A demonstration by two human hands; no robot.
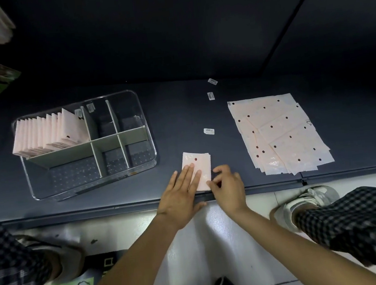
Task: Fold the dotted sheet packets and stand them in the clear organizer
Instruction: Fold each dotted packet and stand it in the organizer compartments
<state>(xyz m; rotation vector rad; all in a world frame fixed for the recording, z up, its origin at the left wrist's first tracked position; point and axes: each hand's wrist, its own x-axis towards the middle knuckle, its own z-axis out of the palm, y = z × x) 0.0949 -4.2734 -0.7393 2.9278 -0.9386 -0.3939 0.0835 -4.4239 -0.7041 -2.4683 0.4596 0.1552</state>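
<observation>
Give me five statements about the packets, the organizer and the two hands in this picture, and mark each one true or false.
1. The left hand lies flat with straight fingers on the folded packet. True.
2. The folded packets stand in the clear organizer's front right compartment. False: they stand in its back left compartment.
3. The stack of unfolded dotted sheets lies to the right of the hands. True.
4. The right hand is lifting a sheet off that stack. False: it pinches the folded packet's near right edge.
5. The organizer's front compartments hold packets. False: no packets stand there.
</observation>
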